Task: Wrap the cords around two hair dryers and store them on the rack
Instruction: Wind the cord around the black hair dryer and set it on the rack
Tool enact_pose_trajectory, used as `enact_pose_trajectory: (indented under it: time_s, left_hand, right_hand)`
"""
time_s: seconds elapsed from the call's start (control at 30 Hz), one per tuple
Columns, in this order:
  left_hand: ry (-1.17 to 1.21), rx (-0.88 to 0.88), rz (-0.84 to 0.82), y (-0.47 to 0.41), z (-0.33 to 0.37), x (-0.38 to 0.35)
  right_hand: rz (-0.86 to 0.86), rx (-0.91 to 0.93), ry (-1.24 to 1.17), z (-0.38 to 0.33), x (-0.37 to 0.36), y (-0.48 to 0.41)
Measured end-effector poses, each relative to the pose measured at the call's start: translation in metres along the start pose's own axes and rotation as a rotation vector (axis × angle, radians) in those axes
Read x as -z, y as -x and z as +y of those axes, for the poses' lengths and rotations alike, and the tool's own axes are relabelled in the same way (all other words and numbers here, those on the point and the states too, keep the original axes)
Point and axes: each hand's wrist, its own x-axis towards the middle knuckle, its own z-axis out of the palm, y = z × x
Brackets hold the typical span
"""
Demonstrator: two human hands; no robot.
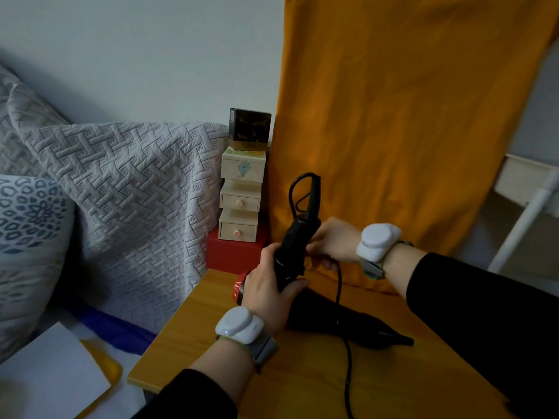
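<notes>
A black hair dryer (341, 319) lies with its body on the wooden table (302, 382), nozzle pointing right, handle (295, 240) raised toward the far side. My left hand (269, 291) grips the lower handle; a red part (237, 290) shows just left of that hand. My right hand (332, 240) pinches the black cord (341, 297) beside the handle's top. The cord loops above the handle end, then hangs down across the dryer and off the table's near edge. Only one dryer is in view, and no rack.
An orange cloth (408, 131) hangs behind the table. Small cream drawer boxes (240, 204) are stacked on a red box (236, 252), topped by a dark cube box (249, 125). A grey quilted blanket (121, 192) lies left; white paper (51, 376) sits lower left.
</notes>
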Motion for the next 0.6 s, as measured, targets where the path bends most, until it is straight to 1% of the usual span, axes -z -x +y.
enact_pose_trajectory:
  time_s: [0.13,0.4,0.47,0.53,0.6]
  left_hand:
    - [-0.007,0.01,0.001,-0.001,0.001,-0.002]
    - [-0.048,0.01,0.046,-0.002,0.008,-0.004]
    - [-0.059,0.018,0.053,-0.004,0.01,-0.003]
    - [-0.079,0.009,0.051,-0.004,0.013,-0.004]
    - [-0.105,0.002,0.047,-0.006,0.015,-0.005]
  right_hand:
    - [-0.063,-0.077,-0.086,0.021,-0.01,0.016]
    - [-0.212,-0.263,-0.079,0.032,-0.014,0.054]
    - [-0.219,-0.307,-0.076,0.029,-0.017,0.065]
    - [-0.188,-0.333,-0.031,0.025,-0.017,0.077]
    - [-0.169,-0.333,0.107,0.015,-0.011,0.089]
